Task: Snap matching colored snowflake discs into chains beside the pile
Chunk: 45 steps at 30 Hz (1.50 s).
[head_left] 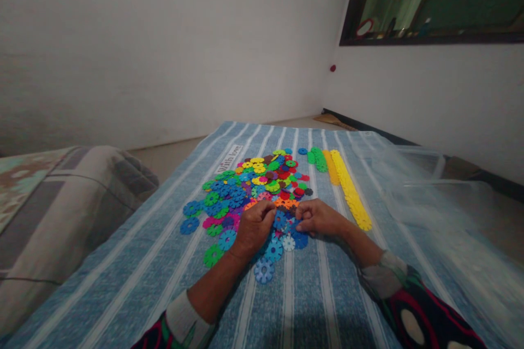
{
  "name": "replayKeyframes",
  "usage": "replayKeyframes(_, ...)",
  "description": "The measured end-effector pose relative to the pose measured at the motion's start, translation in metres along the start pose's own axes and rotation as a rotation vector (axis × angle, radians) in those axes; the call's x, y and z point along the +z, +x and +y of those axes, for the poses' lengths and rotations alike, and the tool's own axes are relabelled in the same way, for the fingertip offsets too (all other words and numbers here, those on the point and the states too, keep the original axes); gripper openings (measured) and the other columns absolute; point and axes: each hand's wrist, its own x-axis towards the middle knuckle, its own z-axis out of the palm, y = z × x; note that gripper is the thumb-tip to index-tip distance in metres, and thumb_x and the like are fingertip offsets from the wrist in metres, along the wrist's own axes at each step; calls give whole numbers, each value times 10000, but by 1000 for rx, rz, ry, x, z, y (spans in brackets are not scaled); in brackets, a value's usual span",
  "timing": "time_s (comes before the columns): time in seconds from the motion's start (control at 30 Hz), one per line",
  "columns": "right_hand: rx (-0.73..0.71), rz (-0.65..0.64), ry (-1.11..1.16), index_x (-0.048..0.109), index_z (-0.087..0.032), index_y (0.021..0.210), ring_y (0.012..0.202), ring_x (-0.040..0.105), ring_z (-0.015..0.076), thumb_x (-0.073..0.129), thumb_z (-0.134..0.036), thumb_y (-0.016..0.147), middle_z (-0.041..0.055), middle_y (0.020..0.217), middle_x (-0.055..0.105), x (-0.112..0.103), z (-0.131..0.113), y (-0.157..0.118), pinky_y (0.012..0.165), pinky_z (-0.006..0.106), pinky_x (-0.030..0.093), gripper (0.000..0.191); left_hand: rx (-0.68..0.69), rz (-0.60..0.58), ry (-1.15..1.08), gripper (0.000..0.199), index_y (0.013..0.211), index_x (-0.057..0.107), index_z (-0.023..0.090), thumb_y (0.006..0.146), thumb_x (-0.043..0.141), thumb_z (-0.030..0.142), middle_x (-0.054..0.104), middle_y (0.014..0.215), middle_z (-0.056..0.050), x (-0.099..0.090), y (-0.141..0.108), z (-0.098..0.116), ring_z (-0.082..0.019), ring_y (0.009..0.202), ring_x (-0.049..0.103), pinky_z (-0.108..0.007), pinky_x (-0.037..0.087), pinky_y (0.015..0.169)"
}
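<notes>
A heap of colourful notched plastic discs (229, 196) lies on the striped cloth. My left hand (256, 226) is closed in a pinch over the near right part of the heap, its fingertips beside a blue disc (279, 220). Across a small gap, my right hand (317, 218) is curled with thumb and fingers together, close to orange discs (286, 203) and more blue ones. Whatever either pinch holds is hidden or too small to make out. A light blue disc (264, 271) lies nearest to me.
Right of the heap run a long yellow row of overlapping discs (351, 191), a shorter orange row (331, 168) and green rows (319, 160). A single blue disc (302, 151) lies beside them. Clear plastic containers (446, 188) stand at the right. A draped fabric (94, 191) is at left.
</notes>
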Motion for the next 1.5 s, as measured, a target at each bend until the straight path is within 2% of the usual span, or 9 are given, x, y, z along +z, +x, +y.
replayKeyframes(0.17, -40, 27, 126, 550, -181, 669, 358, 442, 77, 756, -324, 605, -68, 414, 536, 8, -2, 1, 393, 184, 310, 259, 38, -2, -33, 160, 743, 634, 193, 820, 508, 254, 644, 686, 7, 3, -3, 3, -144, 670, 601, -244, 459, 639)
replayKeyframes(0.33, -66, 113, 192, 553, -180, 665, 346, 449, 75, 773, -313, 592, -69, 407, 548, 17, 1, 6, 385, 178, 325, 267, 32, -9, -110, 133, 736, 641, 188, 804, 543, 247, 625, 656, 17, 4, -5, 9, -129, 637, 579, -234, 451, 618)
replayKeyframes(0.6, -130, 196, 241, 552, -182, 719, 329, 427, 66, 779, -380, 629, -73, 414, 556, 19, 3, 10, 367, 170, 292, 314, -244, -123, -440, 155, 747, 628, 163, 754, 619, 318, 590, 614, 32, 10, -3, 19, -105, 531, 528, -221, 422, 511)
replayKeyframes(0.73, -133, 239, 223, 552, -185, 741, 347, 449, 72, 774, -386, 624, -80, 416, 549, 22, -3, 9, 383, 172, 298, 322, -295, -129, -524, 181, 789, 630, 155, 697, 667, 306, 613, 638, 25, 12, -2, 19, -115, 560, 557, -226, 439, 529)
replayKeyframes(0.87, -109, 228, 168, 602, -170, 790, 363, 465, 78, 742, -393, 655, -73, 432, 556, 22, -5, 8, 399, 180, 311, 295, -273, -128, -499, 182, 821, 645, 155, 703, 662, 291, 634, 673, 12, 12, -2, 11, -127, 589, 582, -238, 453, 554)
replayKeyframes(1.1, -129, 225, 25, 634, -158, 731, 450, 530, 96, 637, -316, 718, -36, 512, 590, 20, -8, 7, 450, 194, 359, 159, -173, -123, -359, 174, 894, 666, 178, 783, 583, 284, 699, 799, -24, 12, -6, 1, -173, 718, 659, -278, 510, 654)
replayKeyframes(1.3, -149, 250, -102, 617, -163, 726, 500, 550, 103, 604, -238, 751, -37, 542, 589, 25, -14, 7, 481, 193, 375, 81, -39, -95, -193, 259, 1008, 689, 182, 830, 522, 269, 750, 973, -77, 7, -7, 4, -218, 910, 700, -342, 547, 851)
replayKeyframes(1.4, -123, 213, -137, 620, -158, 744, 478, 523, 93, 594, -220, 760, -39, 534, 591, 26, -15, 6, 470, 186, 360, 69, -5, -108, -179, 282, 1033, 695, 178, 847, 503, 271, 754, 1037, -98, 6, -9, 5, -226, 958, 707, -349, 554, 887)
replayKeyframes(1.5, -124, 138, -202, 625, -158, 720, 468, 512, 86, 609, -202, 750, -44, 522, 587, 16, -21, 10, 467, 178, 351, 55, 27, -97, -182, 276, 1039, 697, 188, 867, 498, 269, 757, 1037, -94, 6, -11, 3, -220, 971, 710, -338, 564, 889)
